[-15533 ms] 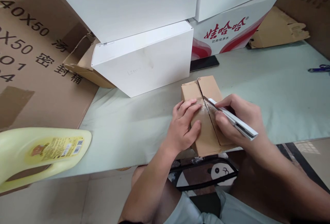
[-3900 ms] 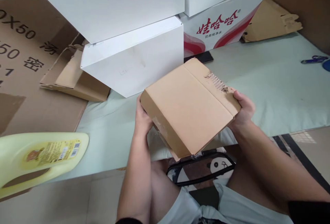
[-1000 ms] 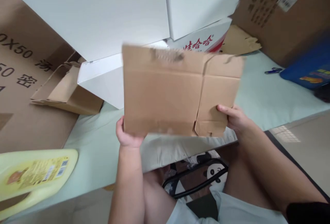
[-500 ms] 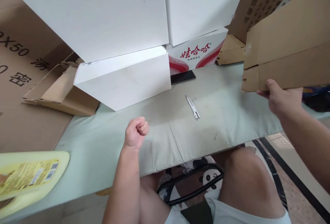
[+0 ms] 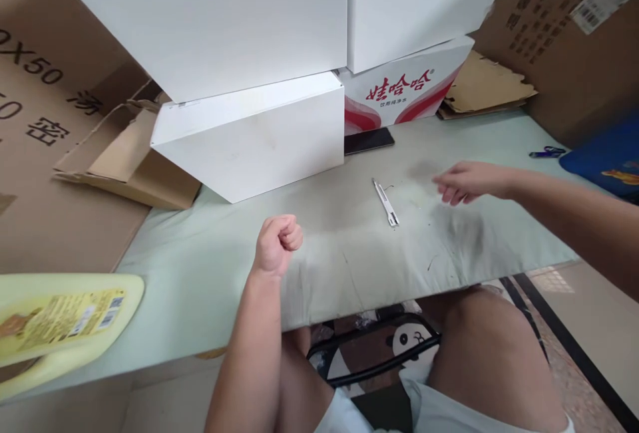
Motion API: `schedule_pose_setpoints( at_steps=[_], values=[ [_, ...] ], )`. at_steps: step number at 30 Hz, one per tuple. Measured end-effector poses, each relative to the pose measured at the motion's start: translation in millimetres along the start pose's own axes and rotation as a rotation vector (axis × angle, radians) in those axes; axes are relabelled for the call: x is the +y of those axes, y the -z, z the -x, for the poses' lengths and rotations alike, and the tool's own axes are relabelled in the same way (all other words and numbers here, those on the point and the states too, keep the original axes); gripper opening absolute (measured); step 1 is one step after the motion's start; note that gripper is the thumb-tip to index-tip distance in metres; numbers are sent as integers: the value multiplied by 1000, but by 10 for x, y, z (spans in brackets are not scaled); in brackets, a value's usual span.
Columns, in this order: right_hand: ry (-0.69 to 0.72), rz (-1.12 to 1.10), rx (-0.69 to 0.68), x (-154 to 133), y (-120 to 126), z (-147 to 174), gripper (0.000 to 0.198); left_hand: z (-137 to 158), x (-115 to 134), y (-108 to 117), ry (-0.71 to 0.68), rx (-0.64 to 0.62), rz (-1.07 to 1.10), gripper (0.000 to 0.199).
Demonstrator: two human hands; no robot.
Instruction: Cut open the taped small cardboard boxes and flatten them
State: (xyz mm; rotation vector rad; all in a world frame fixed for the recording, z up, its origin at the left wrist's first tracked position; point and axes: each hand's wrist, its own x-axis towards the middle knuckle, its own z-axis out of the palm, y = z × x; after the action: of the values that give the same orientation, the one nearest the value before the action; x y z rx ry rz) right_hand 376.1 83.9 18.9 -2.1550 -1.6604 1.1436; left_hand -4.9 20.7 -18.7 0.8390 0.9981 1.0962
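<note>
My left hand (image 5: 278, 242) is closed in a fist above the front of the cloth-covered table (image 5: 319, 287), with nothing visible in it. My right hand (image 5: 462, 182) hangs over the right part of the table, holding nothing, its fingers loosely bent and slightly apart, pointing left. Between the two hands lies a white utility knife (image 5: 386, 203) on the cloth, nearer the right hand. A short dark thread touches or lies beside the knife.
White boxes (image 5: 249, 144) and a red-and-white printed carton (image 5: 402, 90) stand along the back, a black phone (image 5: 369, 141) before them. Flat cardboard (image 5: 489, 87) lies back right, near scissors (image 5: 548, 152) and a blue item (image 5: 606, 157). A yellow bottle (image 5: 70, 326) lies front left.
My right hand has let go of the large cardboard piece and moved left toward the knife. My left fist keeps its shape. The view has shifted slightly.
</note>
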Motion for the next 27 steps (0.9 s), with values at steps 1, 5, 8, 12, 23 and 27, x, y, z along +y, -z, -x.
schedule_pose_setpoints(
  at_steps=[1, 5, 8, 12, 23, 27],
  values=[
    [5, 63, -98, -138, -117, 118, 33, 22, 22, 4, -17, 6, 14, 54],
    [403, 674, -327, -959, -522, 517, 33, 162, 147, 63, -109, 57, 88, 52],
    [613, 762, -325, -1660, -895, 698, 34, 298, 262, 185, -194, 153, 209, 48],
    [966, 680, -261, -2512, -1570, 737, 25, 468, 393, 460, -305, 354, 372, 45],
    [1358, 568, 205, -4583, -3090, 269, 31, 607, 439, 980, -290, 498, 469, 51],
    [1304, 661, 158, -4734, -3162, 172, 24, 623, 524, 967, -275, 483, 470, 51]
  ],
)
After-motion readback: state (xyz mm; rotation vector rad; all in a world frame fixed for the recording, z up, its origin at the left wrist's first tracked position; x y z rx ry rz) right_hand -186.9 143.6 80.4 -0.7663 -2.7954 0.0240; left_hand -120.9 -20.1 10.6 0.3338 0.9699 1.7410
